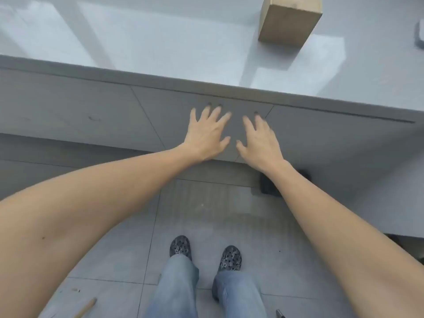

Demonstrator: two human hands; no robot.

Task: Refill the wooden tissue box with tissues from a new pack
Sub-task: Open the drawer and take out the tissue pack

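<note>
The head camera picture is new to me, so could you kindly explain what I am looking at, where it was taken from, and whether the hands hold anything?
There is no machine here: a person wears one wide-angle camera on the head, and it looks forward and down, so you see their own arms, jeans and patterned shoes from above.

The left hand and the right hand reach out side by side with fingers spread towards the grey cabinet front below the counter. Neither holds anything. Whether they press on the panel or only hover near it I cannot tell.

On the grey countertop stands the wooden tissue box, at the top right, cut off by the picture's edge. A pale object shows at the far right edge, too cropped to name. No pack of tissues is in view.

The floor is grey tile, with a dark object partly behind the right forearm.
</note>
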